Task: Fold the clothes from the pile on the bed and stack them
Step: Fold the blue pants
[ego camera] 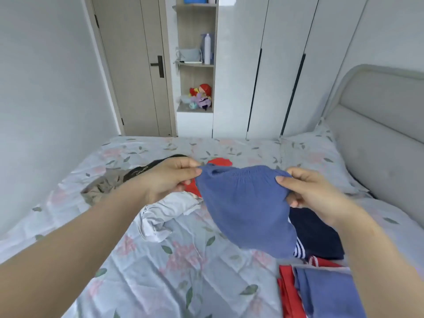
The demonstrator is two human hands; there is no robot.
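**Head view: blue garment in the air, stack begun, pile not yet cleared**

Both hands hold a blue ribbed garment (pixel 243 207) up above the bed (pixel 160 260). The left grip (pixel 169 177) pinches one end of its gathered top edge between thumb and fingers. The right grip (pixel 309 191) is clenched on the other end, with cloth bunched in its fingers. The rest of the garment hangs loose below that edge and carries no fold, so this piece looks to be at its first step: spread, not yet laid down.

Finished work appears at the lower right, near the person. A folded blue piece (pixel 330 292) lies flat there, with a folded red piece (pixel 289 292) just beside it and partly under it. Just beyond them lies a navy garment with white stripes (pixel 319 235); whether it is folded or waiting cannot be told.

Unfolded items lie further up the bed:
- a red garment (pixel 219 162) behind the held one
- a crumpled pale garment (pixel 165 214) below the left forearm
- a grey garment (pixel 101 189) near the left edge
- a black banded item (pixel 146 168) by the left wrist

My judgement is that the task is near its middle, with four or five pieces to go.
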